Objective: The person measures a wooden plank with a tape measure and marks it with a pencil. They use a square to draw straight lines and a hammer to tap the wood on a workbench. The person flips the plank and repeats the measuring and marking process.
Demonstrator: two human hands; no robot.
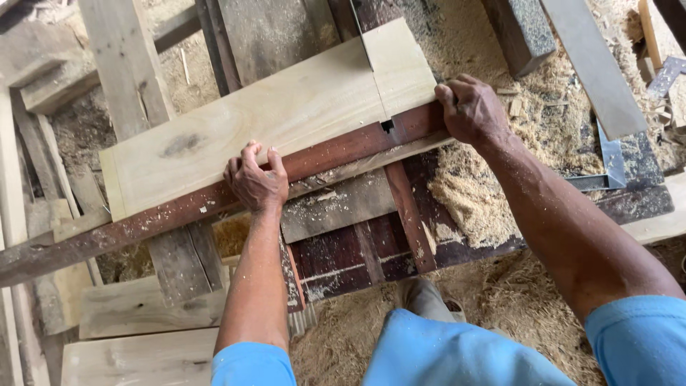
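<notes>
A wide pale wooden board [286, 114] lies on a dark workbench, its near edge against a long reddish-brown rail [143, 225] that runs from lower left to upper right. A straight cut line splits off the board's right end piece [400, 68]. My left hand [256, 179] is curled over the board's near edge and the rail. At the right end, my right hand [471, 111] grips the edge where the board meets the rail. A small notch shows in the rail beside the cut.
Sawdust [464, 193] is heaped on the bench and floor. Rough planks [128, 64] lie at the left and back. A metal square [611, 161] rests at the right, and grey beams [593, 64] cross the upper right. Pale boards [136, 307] sit at lower left.
</notes>
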